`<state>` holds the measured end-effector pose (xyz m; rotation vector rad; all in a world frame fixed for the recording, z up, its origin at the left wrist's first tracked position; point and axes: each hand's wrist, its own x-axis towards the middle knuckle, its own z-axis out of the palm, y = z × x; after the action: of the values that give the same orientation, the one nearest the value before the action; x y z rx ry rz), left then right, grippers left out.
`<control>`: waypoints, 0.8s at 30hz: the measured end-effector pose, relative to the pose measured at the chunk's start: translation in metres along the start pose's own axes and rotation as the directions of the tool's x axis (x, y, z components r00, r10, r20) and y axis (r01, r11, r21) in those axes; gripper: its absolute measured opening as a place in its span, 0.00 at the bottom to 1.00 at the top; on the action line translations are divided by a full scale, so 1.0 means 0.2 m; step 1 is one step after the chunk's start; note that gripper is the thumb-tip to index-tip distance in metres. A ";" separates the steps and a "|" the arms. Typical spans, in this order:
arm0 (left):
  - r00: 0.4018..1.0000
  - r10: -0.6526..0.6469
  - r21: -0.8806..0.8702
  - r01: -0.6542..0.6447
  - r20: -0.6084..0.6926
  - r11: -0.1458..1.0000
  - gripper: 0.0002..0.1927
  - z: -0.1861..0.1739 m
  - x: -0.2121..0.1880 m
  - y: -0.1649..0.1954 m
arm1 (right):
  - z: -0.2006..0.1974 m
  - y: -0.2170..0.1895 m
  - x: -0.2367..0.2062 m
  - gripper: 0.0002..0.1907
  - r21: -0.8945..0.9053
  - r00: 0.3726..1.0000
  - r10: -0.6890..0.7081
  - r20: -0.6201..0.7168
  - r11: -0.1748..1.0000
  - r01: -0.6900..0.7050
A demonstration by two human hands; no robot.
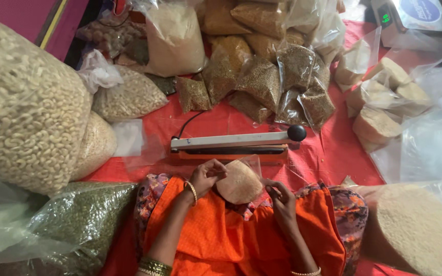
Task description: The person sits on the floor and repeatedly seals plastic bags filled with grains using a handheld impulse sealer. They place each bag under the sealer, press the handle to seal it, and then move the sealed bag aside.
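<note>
Hands at a small packet over the lap. The left hand (206, 175) pinches the upper left edge of a clear packet (239, 182) of pale grain, fingers curled over its top. The right hand (277, 192) grips the packet's right side, fingers bent against the plastic. The packet lies tilted between both hands, above orange cloth (221, 235) covering the knees, just in front of the sealer (231, 145).

The sealer is a long bar machine with a pale arm, an orange base and a black knob (296, 133) at its right end; a black cord (188, 124) runs from its left end. It stands on a red sheet (328, 148), and whether its arm is fully down cannot be told.

Beyond the sealer lies a heap of brown seed bags (262, 76) and a larger bag of pale powder (175, 41). Right of them lie filled pale packets (384, 97) among loose clear plastic (431, 143). A scale (415, 13) stands at the top right corner.

At the left stands a large sack of cashews (21, 107), with a bag of green lentils (78, 220) below it, beside the left knee. At the lower right a wide bag of pale grain (410, 230) stands open, beside the right knee. Bangles (154, 266) circle the left forearm.
</note>
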<state>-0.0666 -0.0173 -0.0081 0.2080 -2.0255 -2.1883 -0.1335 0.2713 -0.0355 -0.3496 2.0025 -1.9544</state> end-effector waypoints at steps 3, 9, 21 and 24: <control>0.998 -0.002 0.018 0.003 -0.070 1.000 0.06 0.01 -0.03 0.02 | 0.03 -0.04 0.01 0.08 0.029 0.997 -0.073 -0.028 0.997 0.073; 0.992 0.019 0.236 0.011 -0.123 0.972 0.05 0.01 -0.07 -0.01 | 0.03 -0.16 -0.03 0.08 -0.034 0.998 0.011 -0.066 0.999 -0.014; 0.988 0.041 0.136 -0.021 -0.151 0.991 0.05 -0.04 -0.08 -0.08 | 0.11 -0.18 0.00 0.09 -0.378 0.950 -0.303 -0.080 0.891 0.252; 0.993 0.039 0.090 -0.029 -0.114 0.996 0.01 -0.02 -0.07 -0.06 | 0.13 -0.25 -0.02 0.08 -0.504 0.911 -0.411 -0.041 0.795 0.337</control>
<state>-0.0527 -0.0173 -0.0203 0.3016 -2.0484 -2.0194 -0.1212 0.2469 0.0145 -0.8000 2.6978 -1.6773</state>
